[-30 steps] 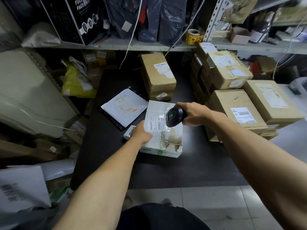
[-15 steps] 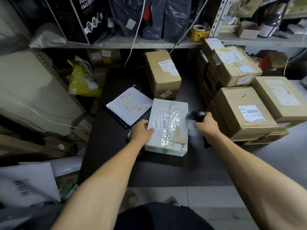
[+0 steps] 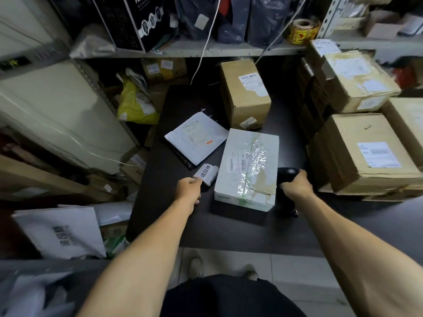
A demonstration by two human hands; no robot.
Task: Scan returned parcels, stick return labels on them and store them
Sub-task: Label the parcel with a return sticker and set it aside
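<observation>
Since the earlier frames your right hand (image 3: 295,186) has swung the scanner (image 3: 286,173) off the white parcel (image 3: 248,165) & down to the table (image 3: 174,124) just right of it — still gripping it. Your left hand (image 3: 188,187) has left the parcel's edge & now sits at the label roll (image 3: 207,174), fingers touching it; can't tell if it's gripped. Parcel lies flat mid-table, brown box (image 3: 246,92) behind it, grey mailer (image 3: 196,138) to its left.

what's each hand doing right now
Left hand: closing on the label roll.
Right hand: closed on the black scanner.
</observation>
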